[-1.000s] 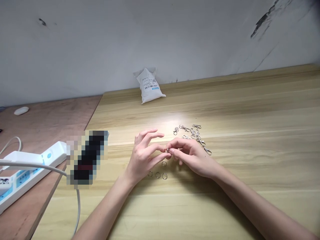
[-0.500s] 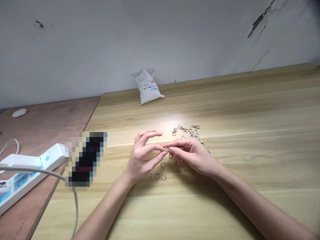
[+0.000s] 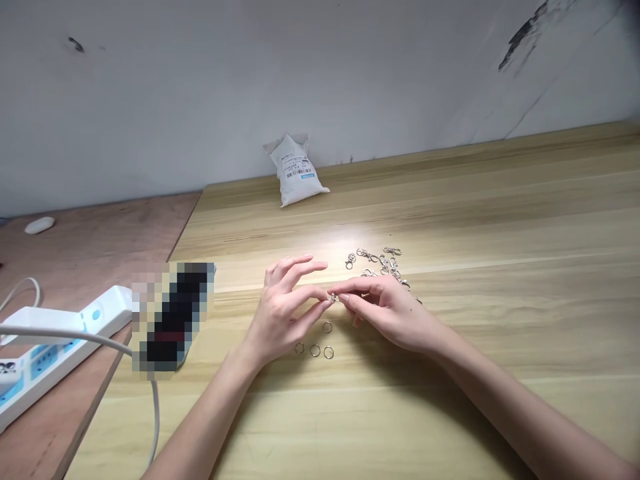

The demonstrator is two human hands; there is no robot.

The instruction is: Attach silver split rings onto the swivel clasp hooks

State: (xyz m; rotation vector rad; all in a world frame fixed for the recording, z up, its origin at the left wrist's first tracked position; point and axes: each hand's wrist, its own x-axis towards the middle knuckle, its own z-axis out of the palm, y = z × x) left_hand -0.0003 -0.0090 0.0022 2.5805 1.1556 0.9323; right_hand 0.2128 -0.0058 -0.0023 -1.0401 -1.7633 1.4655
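In the head view, a wood-grain table point(image 3: 500, 267) meets a scuffed pale wall point(image 3: 300, 73), a reddish-brown board point(image 3: 125, 230) adjoining. The left hand point(image 3: 285, 310) and right hand point(image 3: 393, 312) both pinch one small metal piece point(image 3: 333, 298) over the table, left outer fingers spread. Four loose rings point(image 3: 324, 353) lie nearby; one packet point(image 3: 300, 180); overlapping clasps point(image 3: 393, 251), uncountable.

Here's the desk point(image 3: 525, 280), pale and streaky, a bright glare point(image 3: 345, 237) gleaming on it! Behind the desk rises a grey wall point(image 3: 300, 67), darkly scarred; left of the desk, a reddish-brown table point(image 3: 130, 230).
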